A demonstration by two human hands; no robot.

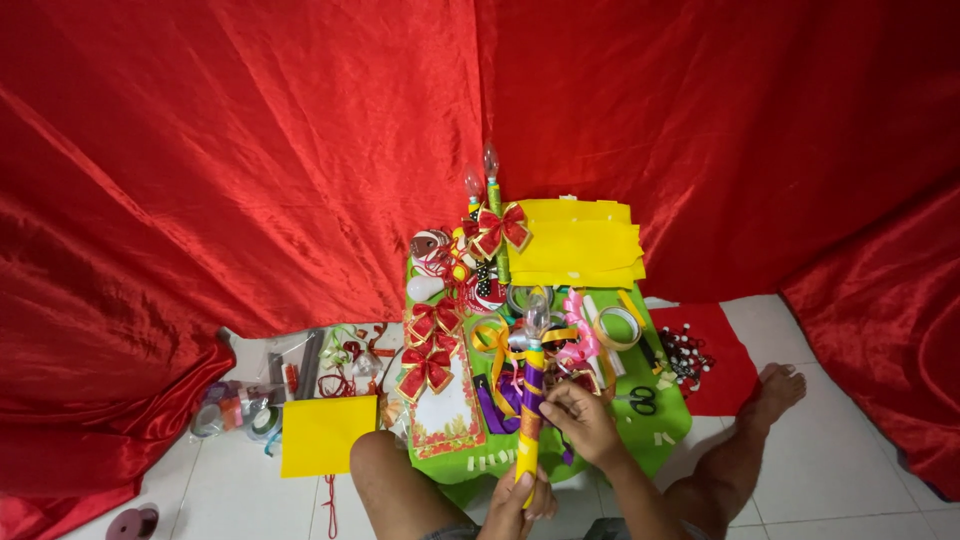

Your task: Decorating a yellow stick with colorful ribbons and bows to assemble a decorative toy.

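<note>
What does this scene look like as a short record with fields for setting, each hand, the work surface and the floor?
Setting: person seated on a white tiled floor, red satin cloth draped behind.
Left hand: grips the lower end of a yellow and purple wrapped candle stick with a clear bulb tip.
Right hand: fingers pinch the stick's purple wrap near the middle.
Work surface: green board with red bows, tape rolls, scissors, yellow sheets.
Floor: yellow card at left, red felt piece at right.
</note>
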